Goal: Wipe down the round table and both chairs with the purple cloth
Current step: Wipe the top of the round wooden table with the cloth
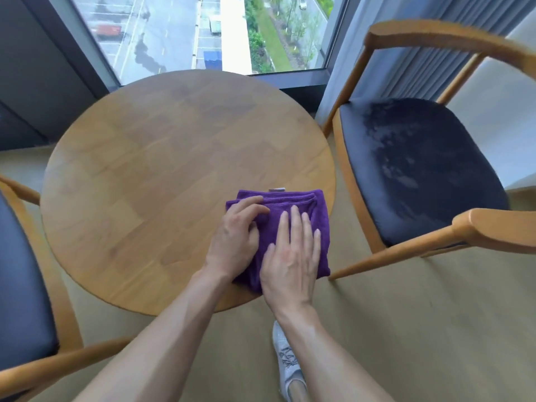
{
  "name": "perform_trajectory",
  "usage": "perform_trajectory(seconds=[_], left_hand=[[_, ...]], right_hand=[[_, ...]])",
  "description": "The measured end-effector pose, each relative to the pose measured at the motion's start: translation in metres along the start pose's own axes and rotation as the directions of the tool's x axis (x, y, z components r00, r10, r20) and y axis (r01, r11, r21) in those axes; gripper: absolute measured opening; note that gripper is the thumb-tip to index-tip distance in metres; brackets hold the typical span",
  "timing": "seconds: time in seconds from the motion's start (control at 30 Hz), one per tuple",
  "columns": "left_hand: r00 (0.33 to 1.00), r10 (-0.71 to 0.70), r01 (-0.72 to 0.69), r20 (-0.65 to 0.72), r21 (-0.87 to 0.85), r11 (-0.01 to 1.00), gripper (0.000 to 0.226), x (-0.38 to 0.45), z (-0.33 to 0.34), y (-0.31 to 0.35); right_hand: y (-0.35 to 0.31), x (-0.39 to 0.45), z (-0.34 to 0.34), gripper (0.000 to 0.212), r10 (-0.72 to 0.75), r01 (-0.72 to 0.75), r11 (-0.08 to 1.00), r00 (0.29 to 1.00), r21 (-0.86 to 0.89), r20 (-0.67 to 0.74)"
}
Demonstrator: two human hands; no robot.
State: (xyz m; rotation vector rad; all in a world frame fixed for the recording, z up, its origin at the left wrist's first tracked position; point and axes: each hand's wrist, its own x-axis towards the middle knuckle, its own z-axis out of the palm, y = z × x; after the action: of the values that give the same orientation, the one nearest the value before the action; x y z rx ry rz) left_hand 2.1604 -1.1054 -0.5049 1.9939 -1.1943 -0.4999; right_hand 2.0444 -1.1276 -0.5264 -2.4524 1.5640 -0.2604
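Note:
A folded purple cloth (316,216) lies on the near right part of the round wooden table (162,175). My left hand (235,239) rests on the cloth's left side, its fingers bent over the folded layers. My right hand (293,262) lies flat on the cloth with straight fingers. One wooden chair with a dark seat (417,169) stands to the right of the table. Its seat shows pale smears. The other chair (23,285) stands at the left, partly cut off by the frame edge.
A large window (203,33) reaches down to the floor behind the table, with a grey curtain (406,47) at its right. My foot in a pale shoe (285,364) stands on the beige floor below the table's near edge.

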Motion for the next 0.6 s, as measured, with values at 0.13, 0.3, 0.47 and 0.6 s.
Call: perform_trajectory(seconds=[0.13, 0.3, 0.47, 0.6], left_hand=[[1.0, -0.018, 0.018, -0.016, 0.003, 1.0, 0.034, 0.014, 0.004, 0.004], [0.993, -0.106, 0.116, -0.055, 0.221, 0.968, 0.033, 0.03, 0.0, -0.013], [0.997, -0.075, 0.077, -0.019, 0.34, 0.937, 0.039, 0.02, 0.008, -0.024], [0.991, -0.128, 0.132, -0.042, 0.493, 0.86, 0.059, 0.025, 0.019, -0.017]], right_hand=[[0.01, 0.0, 0.01, 0.089, 0.192, -0.197, 0.978, 0.979, 0.072, 0.074], [0.009, 0.025, 0.01, 0.099, 0.343, -0.334, 0.922, 0.939, 0.197, -0.013], [0.025, 0.061, 0.014, 0.092, 0.621, -0.57, 0.696, 0.783, 0.436, 0.033], [0.041, 0.083, 0.021, 0.078, 0.68, -0.639, 0.633, 0.729, 0.436, 0.081]])
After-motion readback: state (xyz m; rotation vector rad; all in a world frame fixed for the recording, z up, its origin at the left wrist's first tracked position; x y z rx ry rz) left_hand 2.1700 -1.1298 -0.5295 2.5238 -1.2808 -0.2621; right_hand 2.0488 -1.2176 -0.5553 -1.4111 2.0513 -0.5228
